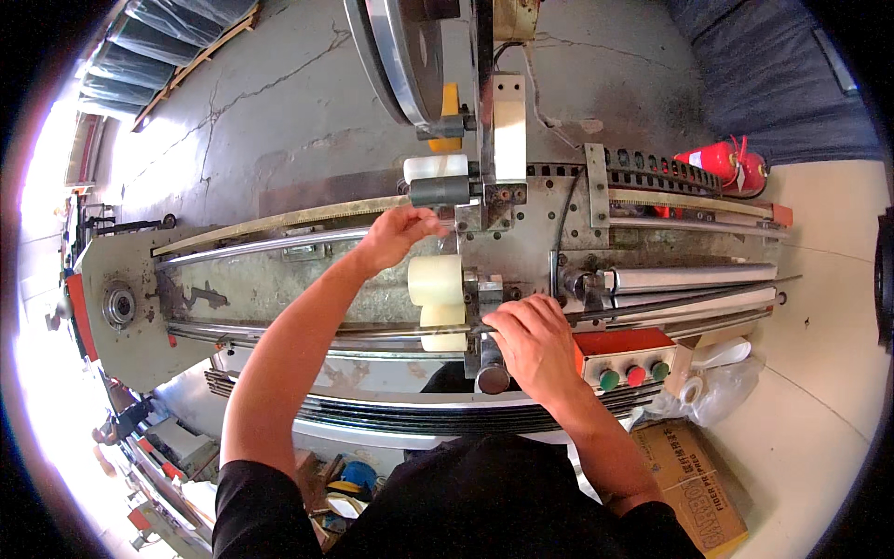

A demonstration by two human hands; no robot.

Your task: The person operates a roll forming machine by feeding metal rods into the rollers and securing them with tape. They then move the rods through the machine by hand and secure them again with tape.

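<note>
My left hand (pixel 400 236) hovers above the machine bed, fingers drawn together in a pinch just below a dark roller (pixel 440 192); what it pinches, if anything, is too small to make out. Beside it, nearer me, sit two pale cream rollers (pixel 435 280), one in front of the other. My right hand (pixel 533 340) is closed around a thin dark rod (pixel 652 300) that runs off to the right, its fingertips beside the front cream roller. Part of the rod is hidden under my fingers. A white roller (pixel 436 169) lies behind the dark one.
A metal carriage (pixel 521 210) stands mid-machine, with a large wheel (pixel 410 56) above it. Long steel rails (pixel 279 244) span the bed. A red control box (pixel 626 356) with buttons is right of my right hand. Red fire extinguishers (pixel 722 163) and a cardboard box (pixel 694 480) are on the right.
</note>
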